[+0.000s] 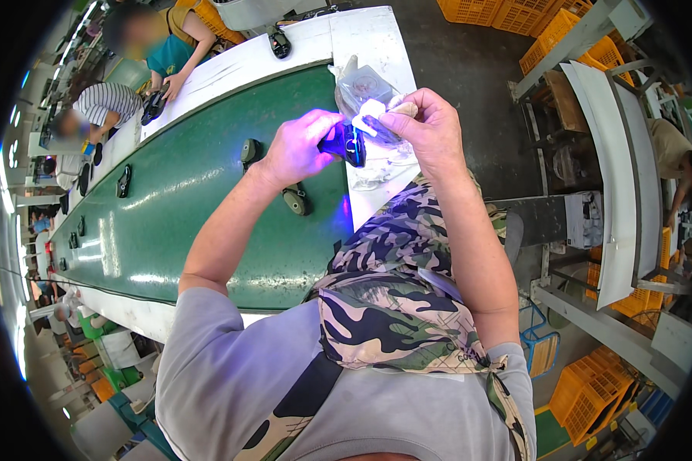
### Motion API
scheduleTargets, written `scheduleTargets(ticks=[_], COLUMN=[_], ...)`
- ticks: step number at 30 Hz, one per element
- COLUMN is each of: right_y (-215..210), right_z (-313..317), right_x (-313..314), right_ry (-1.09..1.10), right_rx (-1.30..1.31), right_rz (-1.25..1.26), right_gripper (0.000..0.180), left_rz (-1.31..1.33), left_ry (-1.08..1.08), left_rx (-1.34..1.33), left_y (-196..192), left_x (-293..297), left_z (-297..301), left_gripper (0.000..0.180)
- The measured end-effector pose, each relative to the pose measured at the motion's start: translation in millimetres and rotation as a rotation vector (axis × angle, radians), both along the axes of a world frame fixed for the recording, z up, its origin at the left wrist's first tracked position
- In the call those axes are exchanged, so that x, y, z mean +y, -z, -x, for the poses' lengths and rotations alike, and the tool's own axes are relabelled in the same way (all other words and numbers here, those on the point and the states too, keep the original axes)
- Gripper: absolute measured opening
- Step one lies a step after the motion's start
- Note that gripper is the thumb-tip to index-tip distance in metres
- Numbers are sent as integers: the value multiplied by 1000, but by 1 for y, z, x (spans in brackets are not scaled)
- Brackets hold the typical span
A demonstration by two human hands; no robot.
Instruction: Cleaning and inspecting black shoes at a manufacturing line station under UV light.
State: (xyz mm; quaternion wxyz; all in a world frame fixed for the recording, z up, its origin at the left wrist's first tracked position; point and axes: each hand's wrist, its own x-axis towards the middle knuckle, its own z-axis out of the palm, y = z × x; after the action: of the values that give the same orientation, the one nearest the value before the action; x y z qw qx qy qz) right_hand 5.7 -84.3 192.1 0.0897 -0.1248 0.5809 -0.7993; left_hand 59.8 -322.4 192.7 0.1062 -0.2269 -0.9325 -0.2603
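Closest to us we see a grey short-sleeved shirt [231, 369] and a camouflage-patterned cloth apron [396, 307] hanging from the neck and reaching up toward the raised arms. Both bare forearms rise from the lower edge and meet above the near rim of the belt.

The left hand [300, 146] is closed around a small dark, glossy plastic part [347, 144], fingers wrapped on its left side; a violet-blue glow lights the fingers and the part. The right hand [427, 127] has its fingers pinched together on a small white wad of cloth [370, 114], which it presses against the top of the same dark part. So the part sits clamped between the two hands, held up in the air over the white edge board [377, 46] of the line, not resting on anything.

Just behind the hands we see a clear plastic bag [361, 86] lying on that white board. To the left runs a long green conveyor belt [169, 200], with two dark oval parts [297, 201] lying near the left wrist and more small dark parts spaced farther along it.

Farther off, at the belt's far side, two other people sit working, one in a striped shirt [109, 101] and one in a teal top [169, 54]. Orange plastic crates [584, 388] are stacked on the right and at the top.
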Motion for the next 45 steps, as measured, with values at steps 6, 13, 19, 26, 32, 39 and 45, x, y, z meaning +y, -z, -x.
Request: scheduleTargets(ticks=[6,13,19,26,32,39,45], right_y=[3,8,12,22,24,32,37], right_z=[1,7,11,12,5,-1,-9], right_x=[1,2,3,3,1,1,-1], right_ry=[30,63,100,100,84,72,59], right_rx=[-13,-3,29,78,121,148,165], right_rz=[34,16,-41,-92,-219,-276,-287], right_gripper=[19,20,21,20,21,24,24], left_rz=[-59,-153,-475,-714,-924,-1081,-1104], left_ry=[68,181,221,163,120,-11,-63], left_rx=[-181,-442,-786,-1024,-1131,-1215,-1261], left_y=[-1,-1,17,8,24,20,33], left_x=[-1,-8,-15,-10,-9,-3,-9], left_z=[-1,-1,-4,-8,-9,-14,-15], left_gripper=[69,69,69,52,34,27,40])
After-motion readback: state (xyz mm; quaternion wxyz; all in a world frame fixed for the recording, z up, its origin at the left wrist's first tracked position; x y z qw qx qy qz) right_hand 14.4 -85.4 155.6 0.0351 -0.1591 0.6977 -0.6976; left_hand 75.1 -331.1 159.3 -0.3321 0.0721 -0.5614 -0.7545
